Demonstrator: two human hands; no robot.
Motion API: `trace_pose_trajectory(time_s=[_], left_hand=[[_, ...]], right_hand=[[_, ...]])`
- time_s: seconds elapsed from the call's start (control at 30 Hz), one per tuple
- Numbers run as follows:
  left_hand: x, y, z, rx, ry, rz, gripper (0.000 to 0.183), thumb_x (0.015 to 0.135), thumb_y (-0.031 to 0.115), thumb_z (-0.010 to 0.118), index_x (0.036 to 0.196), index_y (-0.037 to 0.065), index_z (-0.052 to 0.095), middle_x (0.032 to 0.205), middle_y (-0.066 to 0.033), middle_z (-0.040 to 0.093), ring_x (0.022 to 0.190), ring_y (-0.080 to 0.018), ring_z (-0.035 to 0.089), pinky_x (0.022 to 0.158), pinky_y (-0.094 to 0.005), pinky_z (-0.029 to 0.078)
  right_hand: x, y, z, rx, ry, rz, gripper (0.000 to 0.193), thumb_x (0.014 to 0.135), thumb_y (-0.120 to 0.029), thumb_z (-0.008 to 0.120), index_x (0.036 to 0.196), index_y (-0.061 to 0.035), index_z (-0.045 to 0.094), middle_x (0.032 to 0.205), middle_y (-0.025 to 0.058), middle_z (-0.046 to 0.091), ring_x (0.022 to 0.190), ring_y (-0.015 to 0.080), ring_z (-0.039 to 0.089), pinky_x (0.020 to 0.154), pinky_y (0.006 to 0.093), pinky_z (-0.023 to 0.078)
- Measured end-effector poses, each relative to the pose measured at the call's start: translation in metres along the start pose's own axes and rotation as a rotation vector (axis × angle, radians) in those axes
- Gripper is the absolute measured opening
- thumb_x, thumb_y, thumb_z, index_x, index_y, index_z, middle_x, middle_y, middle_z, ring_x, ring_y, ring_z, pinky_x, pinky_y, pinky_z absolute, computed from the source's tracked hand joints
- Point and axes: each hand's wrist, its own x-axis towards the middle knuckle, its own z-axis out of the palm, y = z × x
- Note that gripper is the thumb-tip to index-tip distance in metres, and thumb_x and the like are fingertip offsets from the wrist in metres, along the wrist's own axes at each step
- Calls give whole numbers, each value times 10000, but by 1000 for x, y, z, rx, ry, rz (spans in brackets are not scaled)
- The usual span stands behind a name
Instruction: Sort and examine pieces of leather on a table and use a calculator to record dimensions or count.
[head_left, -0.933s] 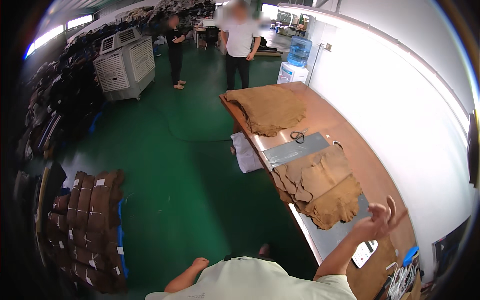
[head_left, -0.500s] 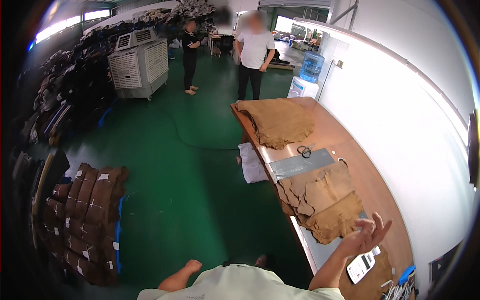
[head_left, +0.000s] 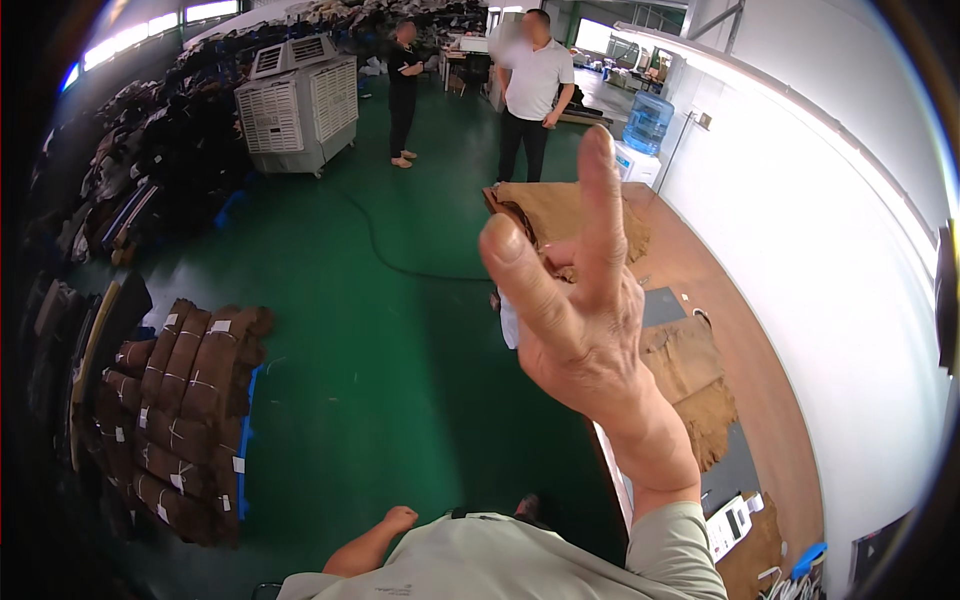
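My right hand (head_left: 585, 320) is raised close in front of me above the table (head_left: 755, 370), two fingers stretched up and spread, the others folded; nothing is in it. Behind it, partly covered, lies a stack of tan leather hides (head_left: 685, 350). Another brown hide pile (head_left: 545, 205) rests at the table's far end. A white calculator (head_left: 728, 530) sits on a brown piece near my right sleeve. Low at my left side, my left hand (head_left: 400, 518) is closed in a loose fist, touching nothing I can see.
Tied brown hide bundles (head_left: 190, 400) are stacked on the floor at left. A large air cooler (head_left: 295, 110) stands beyond, before heaped dark material (head_left: 130, 150). Two people stand at the back, one in a white shirt (head_left: 535, 85). A water dispenser (head_left: 645, 125) is by the wall.
My right hand has risen from over the near end of the table up toward my view, now hiding the scissors and part of the hides. The view has shifted slightly.
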Motion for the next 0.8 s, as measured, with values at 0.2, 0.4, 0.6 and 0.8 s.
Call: trace_pose_trajectory(time_s=[0.2,0.4,0.6,0.8], left_hand=[[4,-59,1,379,-60,183,270,820,298,687,963,92,788,1015,-122,754,955,-290,713,864,-403,549],[-34,-52,-14,68,12,-78,272,833,267,711,1007,71,782,984,-109,759,855,-248,724,786,-379,566],[-24,-13,-23,-130,6,-193,235,856,250,705,970,56,769,824,-93,731,720,-171,697,640,-316,555],[-33,0,-29,-134,36,-134,246,849,249,688,978,59,775,868,-92,748,762,-182,708,703,-328,566]], right_hand=[[-6,-13,2,104,48,54,952,729,207,605,1491,-350,485,1548,403,242,720,198,625,594,244,523],[-35,-41,-19,189,175,130,379,792,137,605,1144,-4,619,1382,396,475,747,230,693,668,311,595],[-145,-26,-22,134,27,482,326,750,107,623,1060,18,674,895,145,718,607,246,671,535,309,534],[-272,-49,-52,204,-931,1039,451,916,-228,645,1331,-76,550,1163,178,664,977,373,670,809,438,550]])
